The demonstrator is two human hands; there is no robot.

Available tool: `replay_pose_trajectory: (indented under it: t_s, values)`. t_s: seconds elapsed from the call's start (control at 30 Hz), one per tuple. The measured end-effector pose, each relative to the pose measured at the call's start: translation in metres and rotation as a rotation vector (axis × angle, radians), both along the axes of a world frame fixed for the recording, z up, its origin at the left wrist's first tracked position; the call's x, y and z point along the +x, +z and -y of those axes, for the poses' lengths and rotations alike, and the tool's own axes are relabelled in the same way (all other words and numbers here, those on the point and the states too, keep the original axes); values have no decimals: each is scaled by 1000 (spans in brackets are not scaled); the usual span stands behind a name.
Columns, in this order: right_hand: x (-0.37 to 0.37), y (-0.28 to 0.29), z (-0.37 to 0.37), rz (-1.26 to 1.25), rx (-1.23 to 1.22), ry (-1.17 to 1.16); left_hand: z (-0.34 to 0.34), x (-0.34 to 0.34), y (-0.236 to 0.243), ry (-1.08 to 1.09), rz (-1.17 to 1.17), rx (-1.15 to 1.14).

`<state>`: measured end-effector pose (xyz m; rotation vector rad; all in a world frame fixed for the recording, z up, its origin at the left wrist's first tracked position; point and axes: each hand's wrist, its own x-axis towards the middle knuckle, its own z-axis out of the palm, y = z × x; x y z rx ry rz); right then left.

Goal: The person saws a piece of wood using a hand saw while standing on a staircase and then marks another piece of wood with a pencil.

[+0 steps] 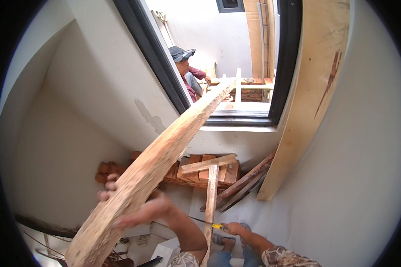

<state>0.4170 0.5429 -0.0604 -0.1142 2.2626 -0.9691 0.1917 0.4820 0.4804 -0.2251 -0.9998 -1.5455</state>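
A long rough wooden board (158, 149) slants from the lower left up into the window opening. My left hand (142, 211) is wrapped round the board's lower part, fingers curled over its far side, slightly blurred. My right hand (234, 229) is closed on the yellow handle of a tool (218, 226) with a long thin dark blade, probably a saw, low at the right of the board. The blade crosses an upright narrow timber (211, 187) near my feet; whether they touch I cannot tell. A short wood piece (209, 163) lies on stacked red bricks (196, 180) against the wall.
The dark-framed window (283, 66) opens onto another space, where a person in a cap (194, 91) is beside timber and bricks. A wide pale plank (312, 89) leans at the right, with rusty-looking lengths (243, 182) beside it. The curved white wall (58, 133) bounds the left.
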Motion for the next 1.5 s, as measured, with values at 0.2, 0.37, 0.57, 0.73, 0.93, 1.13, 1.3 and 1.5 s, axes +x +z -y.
replay_pose_trajectory:
  t_s: [0.2,0.37,0.57,0.73,0.93,1.13,1.3,1.5]
  values:
    - [0,5,6,-24,-20,-25,-60,-31,-54,16,-43,-142]
    - [4,9,4,-24,-41,-37,-77,-41,-89,-38,-20,-193]
    - [5,3,-1,-101,-30,-55,-93,-47,-109,-10,21,-177]
    - [-1,-22,5,-81,7,81,-87,-62,-138,-122,148,-153]
    - [4,-35,-6,-208,-5,-61,-44,-26,-261,-514,721,-646]
    - [-23,27,18,-37,2,0,187,152,-525,-314,1521,-641]
    - [-31,46,22,-32,-107,-81,163,224,-582,-234,1910,-1017]
    - [-52,78,52,108,21,-20,143,188,-643,-38,2068,-1150]
